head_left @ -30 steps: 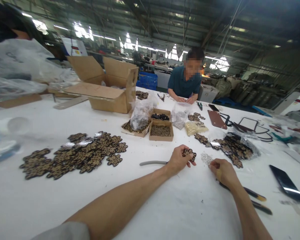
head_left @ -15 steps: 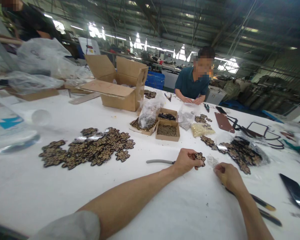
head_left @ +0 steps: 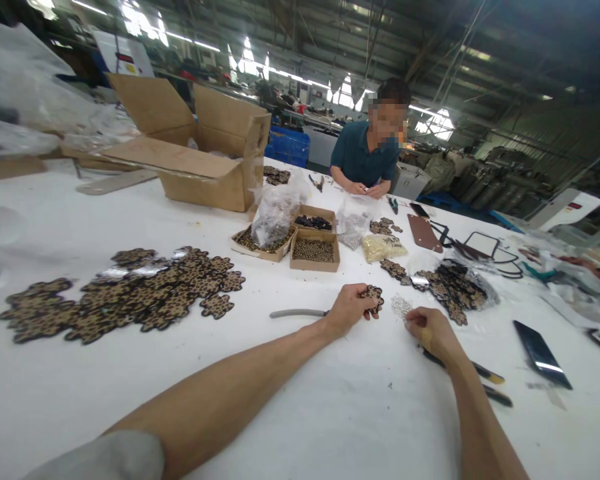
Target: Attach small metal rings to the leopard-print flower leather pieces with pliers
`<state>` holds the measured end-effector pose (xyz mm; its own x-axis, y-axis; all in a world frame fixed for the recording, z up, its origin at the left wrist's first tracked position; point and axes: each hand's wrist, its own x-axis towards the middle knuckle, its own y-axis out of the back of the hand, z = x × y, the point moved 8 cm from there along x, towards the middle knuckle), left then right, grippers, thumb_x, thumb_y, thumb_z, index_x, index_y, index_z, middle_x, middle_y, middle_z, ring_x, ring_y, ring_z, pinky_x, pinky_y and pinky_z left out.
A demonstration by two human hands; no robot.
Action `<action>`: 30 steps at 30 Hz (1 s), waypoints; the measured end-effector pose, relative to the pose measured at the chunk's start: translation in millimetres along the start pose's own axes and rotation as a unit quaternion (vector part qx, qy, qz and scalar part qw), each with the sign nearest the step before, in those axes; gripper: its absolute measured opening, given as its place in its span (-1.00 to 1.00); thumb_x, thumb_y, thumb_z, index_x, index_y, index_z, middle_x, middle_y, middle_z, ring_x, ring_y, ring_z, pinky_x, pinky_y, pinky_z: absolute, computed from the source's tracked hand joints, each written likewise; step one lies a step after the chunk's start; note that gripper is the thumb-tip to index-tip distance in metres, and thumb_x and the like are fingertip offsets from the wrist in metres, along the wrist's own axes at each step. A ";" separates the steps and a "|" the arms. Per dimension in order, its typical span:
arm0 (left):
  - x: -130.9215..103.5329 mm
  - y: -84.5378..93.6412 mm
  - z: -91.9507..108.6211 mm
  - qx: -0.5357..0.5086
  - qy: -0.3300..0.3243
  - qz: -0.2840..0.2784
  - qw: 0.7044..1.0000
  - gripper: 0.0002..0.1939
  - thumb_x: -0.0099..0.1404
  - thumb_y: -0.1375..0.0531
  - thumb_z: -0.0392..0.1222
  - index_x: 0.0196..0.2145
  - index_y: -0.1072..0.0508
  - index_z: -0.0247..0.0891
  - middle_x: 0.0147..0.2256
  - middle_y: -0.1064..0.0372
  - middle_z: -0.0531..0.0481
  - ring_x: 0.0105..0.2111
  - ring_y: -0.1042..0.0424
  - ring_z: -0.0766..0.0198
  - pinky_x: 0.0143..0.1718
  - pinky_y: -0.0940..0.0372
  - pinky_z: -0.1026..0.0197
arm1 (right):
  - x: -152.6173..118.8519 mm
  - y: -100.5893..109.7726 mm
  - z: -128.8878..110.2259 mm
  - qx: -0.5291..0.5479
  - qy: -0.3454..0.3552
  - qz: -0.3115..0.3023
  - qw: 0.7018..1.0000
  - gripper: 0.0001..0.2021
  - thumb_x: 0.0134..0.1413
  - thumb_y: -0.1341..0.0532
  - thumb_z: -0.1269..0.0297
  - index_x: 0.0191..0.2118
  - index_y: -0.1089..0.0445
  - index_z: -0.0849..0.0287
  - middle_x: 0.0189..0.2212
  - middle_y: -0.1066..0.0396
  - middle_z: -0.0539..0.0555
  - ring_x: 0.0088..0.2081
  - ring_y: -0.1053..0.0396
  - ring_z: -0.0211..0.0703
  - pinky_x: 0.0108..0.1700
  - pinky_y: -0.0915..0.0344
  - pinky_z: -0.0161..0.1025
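Note:
My left hand (head_left: pixel 351 311) is closed on a leopard-print flower-shaped patch (head_left: pixel 373 299) with a dark scalloped edge, held just above the white table (head_left: pixel 300 393). To its right lies a small heap of tiny silvery pieces (head_left: pixel 401 305). At the near right edge of that heap is my right hand (head_left: pixel 434 331), its fingers pinched together; what they hold, if anything, is too small to make out. A tool with black and yellow handles (head_left: pixel 487 373) lies partly hidden beneath my right wrist. Beside my left hand, a grey curved handle (head_left: pixel 297 313) sticks out.
A big pile of similar patches (head_left: pixel 145 293) spreads at left, another pile (head_left: pixel 450 287) at right. Small boxes of brass-coloured studs (head_left: pixel 315 260) stand ahead, near a large open carton (head_left: pixel 205 183). A phone (head_left: pixel 543 353) lies at right. A person (head_left: pixel 365 157) works across the table.
My view has swung to the right, so everything appears shifted left. Both hands keep nearly the same places over the table, the left still holding the patch, the right by the silvery heap.

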<state>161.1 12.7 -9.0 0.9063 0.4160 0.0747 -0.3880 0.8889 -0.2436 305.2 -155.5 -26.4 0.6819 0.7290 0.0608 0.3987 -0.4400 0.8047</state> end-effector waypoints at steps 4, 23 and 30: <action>-1.6 -1.1 1.2 0.006 -0.013 -0.011 1.000 -0.81 0.14 -0.28 -0.21 -0.34 -0.42 -0.39 -0.41 -0.49 -0.11 -0.54 -0.44 0.33 -0.58 -0.21 0.33 | -1.1 -2.2 -5.2 -0.012 0.009 0.008 1.000 -0.82 0.02 -0.22 0.18 -0.33 -0.51 0.14 -0.47 -0.52 0.05 -0.42 -0.44 -0.09 -0.35 -0.26 -0.24; -6.5 -0.2 -5.8 0.055 -0.003 0.004 0.998 -0.72 0.22 -0.25 -0.14 -0.18 -0.38 -0.36 -0.39 -0.49 -0.11 -0.52 -0.51 0.26 -0.54 -0.34 0.29 | -4.1 -7.0 -23.7 0.046 0.044 0.016 0.998 -0.81 0.10 -0.23 0.13 -0.36 -0.41 0.16 -0.49 -0.47 0.07 -0.45 -0.37 -0.13 -0.38 -0.23 -0.24; -12.1 17.2 14.5 0.316 -0.121 0.117 0.934 -0.54 0.24 -0.14 -0.36 0.10 -0.37 -0.20 -0.31 -0.50 -0.02 -0.33 -0.51 0.25 -0.16 -0.43 0.15 | -1.2 -28.1 -30.2 0.307 -0.004 -0.009 0.952 -0.58 -0.13 -0.44 -0.02 -0.27 -0.46 0.22 -0.44 -0.47 0.10 -0.44 -0.37 -0.15 -0.39 -0.32 -0.24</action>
<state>141.1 25.8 0.0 0.7492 0.5767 0.3256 -0.6618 0.6721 0.3323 274.6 -128.2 -31.2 0.6748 0.7367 0.0434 0.6924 -0.6524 0.3083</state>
